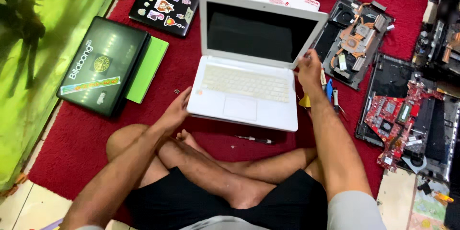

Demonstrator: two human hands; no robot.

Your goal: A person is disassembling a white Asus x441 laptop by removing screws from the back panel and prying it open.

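Hands steadying an open white laptop on the red rug

Left hand (pixel 175 110) grips the white laptop (pixel 244 91) at its front left corner; right hand (pixel 310 69) pinches the lid's lower right corner. The laptop sits mid-rug (pixel 76 139), a screwdriver (pixel 254 139) just before it, a black stickered laptop (pixel 103 64) near the rug's left edge, stripped chassis (pixel 357 38) to the right.
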